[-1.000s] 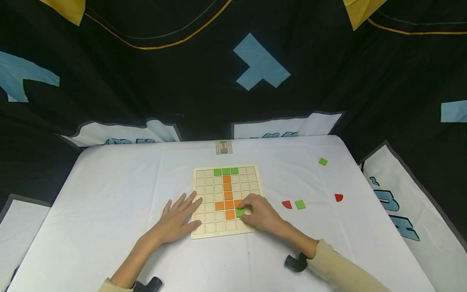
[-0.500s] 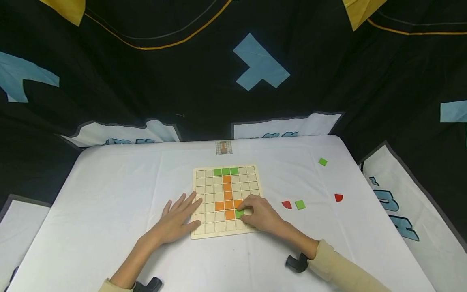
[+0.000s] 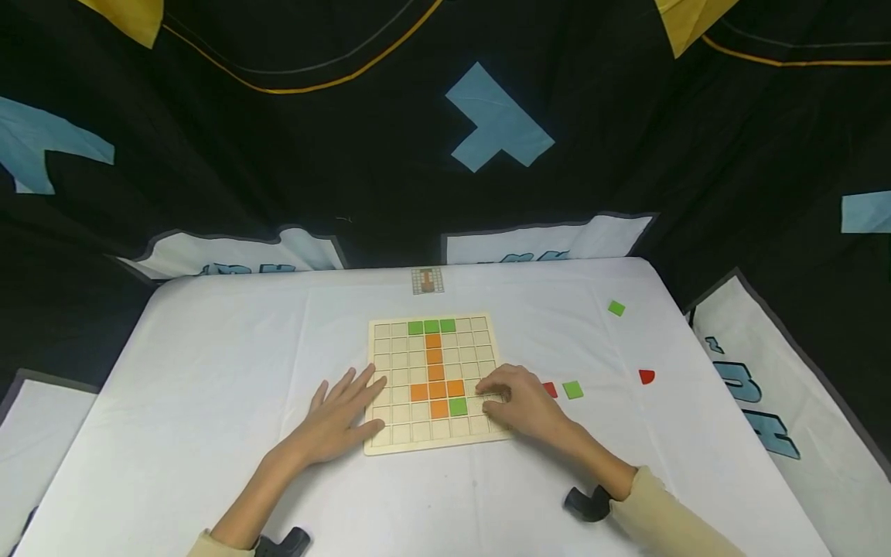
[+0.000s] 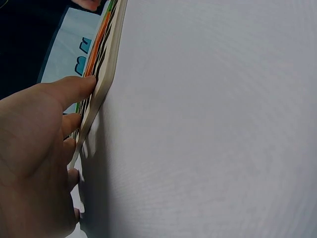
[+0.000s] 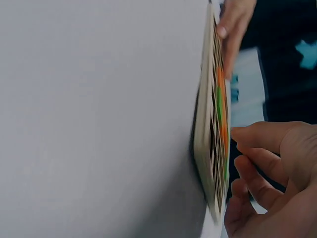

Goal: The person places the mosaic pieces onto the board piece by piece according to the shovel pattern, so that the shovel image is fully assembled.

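Left hand (image 3: 339,425): fingers released and spread, tips and thumb over the board's left edge. If contact is light, the board could skid under a push from the right.

Board (image 3: 402,435): flat on the white table (image 3: 209,387), between the hands. Green row (image 3: 431,326) along the far edge, orange tiles (image 3: 435,356) in a column with a crossbar. Tight packing, so one bumped tile could shove its neighbours.

Lone green tile (image 3: 458,406): just right of the lowest orange one. Most exposed to a low sweep leftward.

Right hand (image 3: 525,402): over the board's right edge, fingers loosely curled, thumb apart, nothing visible between them, so released. Can't tell if it touches the board.

Near red piece (image 3: 550,389): partly hidden behind that hand, knuckles could knock it into the loose green tile (image 3: 573,389).

Far green tile (image 3: 616,308), outer red piece (image 3: 646,377): well apart. Look thin, so a hasty pinch would probably slip.
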`<action>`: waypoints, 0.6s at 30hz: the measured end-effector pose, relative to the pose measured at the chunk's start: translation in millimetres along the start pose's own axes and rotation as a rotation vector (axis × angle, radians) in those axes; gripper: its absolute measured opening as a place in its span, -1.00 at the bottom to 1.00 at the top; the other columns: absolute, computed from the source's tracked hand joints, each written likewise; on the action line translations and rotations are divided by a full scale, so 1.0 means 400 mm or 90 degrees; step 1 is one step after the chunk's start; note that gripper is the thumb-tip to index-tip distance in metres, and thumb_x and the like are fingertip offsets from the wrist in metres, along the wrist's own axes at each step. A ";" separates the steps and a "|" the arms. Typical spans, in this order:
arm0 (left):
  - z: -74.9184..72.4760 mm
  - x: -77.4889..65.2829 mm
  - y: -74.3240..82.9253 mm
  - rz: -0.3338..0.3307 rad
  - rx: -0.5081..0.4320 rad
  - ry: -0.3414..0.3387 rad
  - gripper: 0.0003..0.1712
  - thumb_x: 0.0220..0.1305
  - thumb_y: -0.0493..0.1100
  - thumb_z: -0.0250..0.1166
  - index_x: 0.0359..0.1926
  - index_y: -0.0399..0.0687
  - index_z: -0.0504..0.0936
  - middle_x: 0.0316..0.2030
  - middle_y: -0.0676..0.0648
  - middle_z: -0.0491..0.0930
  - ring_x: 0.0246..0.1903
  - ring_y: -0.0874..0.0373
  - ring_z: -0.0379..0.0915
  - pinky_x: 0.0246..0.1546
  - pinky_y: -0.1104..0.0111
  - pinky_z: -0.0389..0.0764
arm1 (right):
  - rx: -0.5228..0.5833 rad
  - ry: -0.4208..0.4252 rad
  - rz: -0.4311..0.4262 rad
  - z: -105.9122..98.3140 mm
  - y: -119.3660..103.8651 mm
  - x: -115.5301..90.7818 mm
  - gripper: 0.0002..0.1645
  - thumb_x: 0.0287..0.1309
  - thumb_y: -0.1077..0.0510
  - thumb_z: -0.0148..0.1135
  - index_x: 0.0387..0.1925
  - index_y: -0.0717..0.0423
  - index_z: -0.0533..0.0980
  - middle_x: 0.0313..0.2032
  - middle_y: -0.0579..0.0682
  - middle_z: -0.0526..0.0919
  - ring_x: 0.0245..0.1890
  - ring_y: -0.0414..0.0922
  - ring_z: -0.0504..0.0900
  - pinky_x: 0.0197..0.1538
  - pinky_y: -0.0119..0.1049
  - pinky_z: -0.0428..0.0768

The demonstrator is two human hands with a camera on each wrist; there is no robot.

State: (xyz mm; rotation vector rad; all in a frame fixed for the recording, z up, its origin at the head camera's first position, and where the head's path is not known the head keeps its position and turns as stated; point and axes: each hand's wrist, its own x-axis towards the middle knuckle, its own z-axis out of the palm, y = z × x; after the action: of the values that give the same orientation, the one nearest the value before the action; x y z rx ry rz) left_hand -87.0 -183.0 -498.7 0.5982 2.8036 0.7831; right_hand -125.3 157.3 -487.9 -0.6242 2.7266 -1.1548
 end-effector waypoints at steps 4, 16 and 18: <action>0.001 0.001 0.001 -0.001 -0.004 -0.001 -0.24 0.42 0.12 0.18 0.51 -0.07 0.24 0.54 -0.18 -0.01 0.49 -0.29 -0.22 0.32 -0.35 -0.33 | -0.020 0.033 0.013 -0.049 0.049 -0.027 -0.66 -0.01 0.31 0.47 -0.14 0.03 0.72 -0.13 -0.16 0.68 -0.06 -0.05 0.54 0.02 -0.08 0.51; 0.004 0.003 -0.003 0.000 0.010 0.004 -0.23 0.42 0.12 0.18 0.51 -0.09 0.25 0.53 -0.20 0.00 0.49 -0.31 -0.21 0.31 -0.37 -0.31 | -0.021 0.053 0.085 -0.181 0.213 -0.131 -0.51 0.04 0.37 0.45 0.06 0.11 0.64 0.10 0.09 0.60 0.22 0.15 0.45 0.26 0.16 0.36; 0.005 0.003 -0.003 -0.001 0.008 0.003 -0.23 0.42 0.13 0.18 0.51 -0.09 0.24 0.53 -0.20 0.00 0.49 -0.31 -0.21 0.31 -0.37 -0.32 | -0.017 0.054 0.085 -0.189 0.227 -0.137 -0.50 0.05 0.38 0.44 0.08 0.13 0.63 0.11 0.11 0.60 0.23 0.16 0.44 0.27 0.16 0.34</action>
State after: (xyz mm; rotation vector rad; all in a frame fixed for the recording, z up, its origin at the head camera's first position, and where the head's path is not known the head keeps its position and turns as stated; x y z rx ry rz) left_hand -88.0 -182.6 -501.2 0.5976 2.8144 0.7675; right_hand -124.7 287.0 -502.2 -0.3973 2.8092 -1.1398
